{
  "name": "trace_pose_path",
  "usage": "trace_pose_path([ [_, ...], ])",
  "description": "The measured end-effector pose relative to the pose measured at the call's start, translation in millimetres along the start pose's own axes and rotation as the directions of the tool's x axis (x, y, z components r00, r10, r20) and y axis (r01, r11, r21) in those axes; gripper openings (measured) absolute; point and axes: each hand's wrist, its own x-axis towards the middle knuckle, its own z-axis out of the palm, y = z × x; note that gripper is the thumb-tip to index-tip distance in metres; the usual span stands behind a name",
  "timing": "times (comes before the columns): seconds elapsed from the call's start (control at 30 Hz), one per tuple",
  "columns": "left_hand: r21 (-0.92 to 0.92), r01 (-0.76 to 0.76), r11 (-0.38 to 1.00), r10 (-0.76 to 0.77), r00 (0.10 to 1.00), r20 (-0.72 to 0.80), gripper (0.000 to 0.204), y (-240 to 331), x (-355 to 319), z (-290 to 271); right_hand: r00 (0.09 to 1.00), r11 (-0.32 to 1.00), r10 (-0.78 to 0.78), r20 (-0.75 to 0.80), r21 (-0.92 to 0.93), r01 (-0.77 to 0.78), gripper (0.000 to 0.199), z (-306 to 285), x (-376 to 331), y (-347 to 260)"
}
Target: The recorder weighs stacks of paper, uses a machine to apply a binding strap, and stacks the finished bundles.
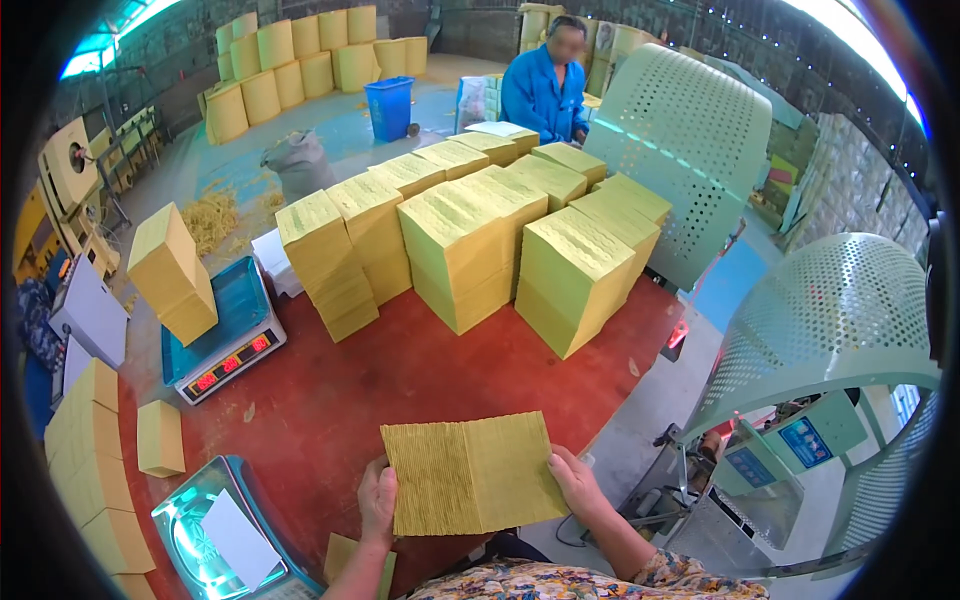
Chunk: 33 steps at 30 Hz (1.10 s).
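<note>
Between my two hands I hold a stack of yellow paper (480, 472) above the front of the red table. Its left part is ridged like sheet edges, and its right part is smooth. My left hand (378, 500) is closed on the stack's left end, with the thumb in front. The right end is gripped by my right hand (577, 482). Below my left wrist, a piece of yellow paper (340, 556) lies partly hidden by the forearm. Beside it stands a scale (170, 510) with a shiny tray and a white sheet (240, 538) on it.
Tall yellow paper stacks (470, 245) fill the far half of the red table (300, 420). Another scale (262, 300) carries a yellow stack (172, 272); more stacks line the left edge. Perforated green machine guards (690, 150) stand right. A person in blue (540, 95) is behind the stacks.
</note>
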Motion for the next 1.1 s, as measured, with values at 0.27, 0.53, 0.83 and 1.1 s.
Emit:
trace_pose_path([
  [0.27, 0.058, -0.073, 0.996, 0.073, 0.997, -0.002, 0.053, 5, 5, 2, 1.0, 1.0, 0.004, 0.0, 0.0, -0.004, 0.048, 0, 5, -1],
  [0.53, 0.002, -0.014, 1.0, 0.014, 1.0, 0.022, 0.057, 18, -4, 2, 1.0, 0.999, -0.005, 0.011, 0.043, 0.004, 0.049, -2, 1, 7],
  [0.83, 0.188, 0.032, 0.982, -0.047, 0.996, 0.075, 0.047, 0, 9, -20, 0.999, 0.993, -0.031, 0.017, -0.109, 0.033, 0.05, -6, 9, 3],
  [1.1, -0.039, 0.295, 0.955, -0.288, 0.95, 0.123, 0.046, 19, 30, -20, 0.975, 0.921, 0.192, 0.114, 0.322, -0.219, 0.05, -23, 17, -5],
])
